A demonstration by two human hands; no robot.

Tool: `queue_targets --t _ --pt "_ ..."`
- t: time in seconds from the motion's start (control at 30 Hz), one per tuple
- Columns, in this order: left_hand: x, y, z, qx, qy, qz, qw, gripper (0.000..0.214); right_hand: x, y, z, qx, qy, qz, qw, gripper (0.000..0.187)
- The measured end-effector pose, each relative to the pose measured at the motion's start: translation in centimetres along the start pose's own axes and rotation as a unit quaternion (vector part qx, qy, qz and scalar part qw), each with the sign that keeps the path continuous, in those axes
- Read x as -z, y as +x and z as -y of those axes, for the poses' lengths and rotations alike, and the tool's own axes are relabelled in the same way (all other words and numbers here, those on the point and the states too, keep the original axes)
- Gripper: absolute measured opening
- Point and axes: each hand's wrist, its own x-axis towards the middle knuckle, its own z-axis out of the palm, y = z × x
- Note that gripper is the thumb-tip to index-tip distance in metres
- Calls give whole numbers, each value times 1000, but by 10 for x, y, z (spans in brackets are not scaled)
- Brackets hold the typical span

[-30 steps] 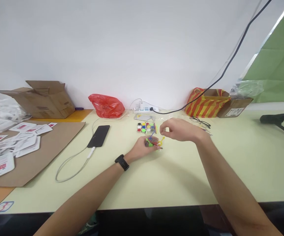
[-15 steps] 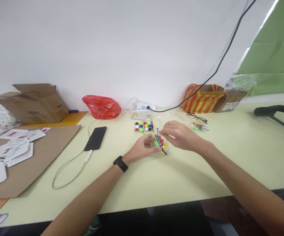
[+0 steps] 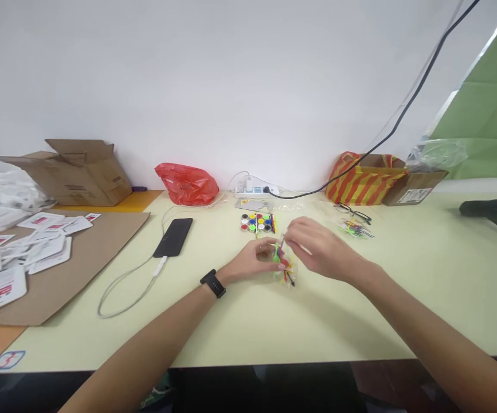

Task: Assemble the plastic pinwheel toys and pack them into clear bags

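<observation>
My left hand (image 3: 253, 259), with a black watch on the wrist, rests on the pale yellow table (image 3: 252, 321) and pinches a small bundle of coloured sticks (image 3: 283, 265) in a clear wrapper. My right hand (image 3: 317, 248) meets it from the right, fingers pinched on the top of the same bundle. Just behind the hands lies a strip of small paint pots (image 3: 257, 223) in several colours. A second clear packet of coloured sticks (image 3: 355, 230) lies to the right.
A black phone (image 3: 173, 237) on a white cable lies left of the hands. Behind are a red plastic bag (image 3: 187, 184), a power strip (image 3: 254, 190), glasses (image 3: 352, 213), a striped bag (image 3: 363, 179) and cardboard boxes (image 3: 76, 172). White packets (image 3: 20, 252) cover brown cardboard at left.
My right hand came down from above the paint pots to the bundle and closed on it. The bundle shifted slightly right in my left hand.
</observation>
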Motion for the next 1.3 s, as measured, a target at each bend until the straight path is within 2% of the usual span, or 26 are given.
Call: queue_targets --t 0.07,0.1,0.17,0.23,0.27,0.33,0.37,0.43,0.5,0.63,0.7,0.77,0.83,0.93,1.0,1.07,1.2,1.3 --pt "-1 0 3 14 -6 -7 1000 54 -1 -1 1 13 0 32 999 16" --pt "-2 1 4 25 -10 -15 1000 54 -2 -3 0 0 3 14 1000 13" --pt "-4 1 6 41 -21 -41 998 54 -8 -10 -4 -72 24 -72 995 12" --pt "-6 2 7 38 -44 -77 995 56 -19 -19 -13 -174 67 -160 969 31" --pt "-7 2 6 29 -59 -99 993 55 -25 -25 -18 -224 104 -181 952 43" --pt "-9 2 4 3 -81 -142 987 55 -38 -35 -29 -291 199 -166 921 58" --pt "-9 2 2 -7 -83 -153 985 55 -44 -40 -33 -304 258 -140 906 58" --pt "-9 2 -2 -4 -68 -148 987 54 -52 -46 -37 -308 359 -90 877 56" --pt "-9 1 -6 14 -50 -136 989 51 -56 -50 -36 -301 414 -54 857 56" --pt "-10 1 -10 -9 -57 -158 986 47 -54 -51 -29 -292 435 -33 851 58" --pt "-11 0 -9 -9 -52 -132 990 52 -52 -51 -27 -296 434 -38 850 56" --pt "-12 -1 -8 20 -28 -84 996 53 -52 -52 -26 -312 425 -35 849 49" --pt "-13 -2 -7 41 -22 -61 997 49 -54 -52 -24 -338 426 -26 839 45" --pt "-15 -2 -10 32 -47 -69 996 50 -60 -50 -18 -372 466 -22 803 48" --pt "-16 -1 -11 22 -40 -72 996 47 -64 -48 -15 -374 496 -18 783 43" --pt "-14 2 -12 16 -22 -97 995 41 -67 -47 -15 -378 503 -33 777 35" --pt "-3 6 -9 17 -34 -169 985 36 -69 -50 -21 -394 499 -112 764 29" --pt "6 6 -8 26 -48 -178 982 36 -66 -51 -21 -384 524 -103 753 28"
